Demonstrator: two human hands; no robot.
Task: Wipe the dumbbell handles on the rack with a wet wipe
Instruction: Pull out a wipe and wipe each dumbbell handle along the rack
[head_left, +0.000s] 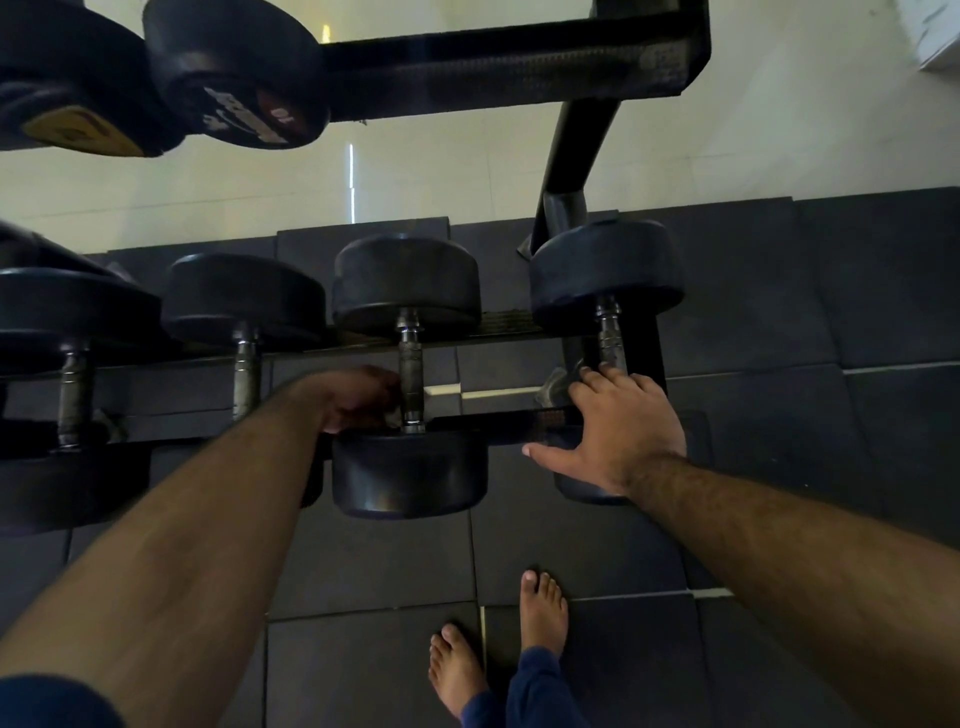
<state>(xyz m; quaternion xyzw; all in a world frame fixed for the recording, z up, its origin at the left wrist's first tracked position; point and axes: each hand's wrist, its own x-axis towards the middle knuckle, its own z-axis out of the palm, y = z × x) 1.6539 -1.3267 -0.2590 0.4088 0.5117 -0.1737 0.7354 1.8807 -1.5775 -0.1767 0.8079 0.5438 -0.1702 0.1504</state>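
Flooring of dark rubber tiles (779, 312) spreads under a black steel two-tier dumbbell rack (519, 62), whose lower rails carry a row of black round-headed dumbbells with bare metal handles, while the upper tier holds two more black dumbbells (234, 73) at far left. Of the lower row, the middle dumbbell (408, 478) lies straight ahead, and the rightmost dumbbell (605, 270) sits just beside the rack's upright post. Bare forearms reach in from the near edge. The left hand (353, 397) is closed around the near end of the middle dumbbell's knurled steel handle (410, 374), pressing a small crumpled pale wet wipe (392, 415) against it, the wipe showing only as a scrap between the fingers and the bar. The right hand (621, 426) rests with fingers spread wide on the near part of the rightmost dumbbell, fingertips touching its grey handle (608, 332), thumb pointing left. Two bare feet (498, 639) stand on the tiles below.
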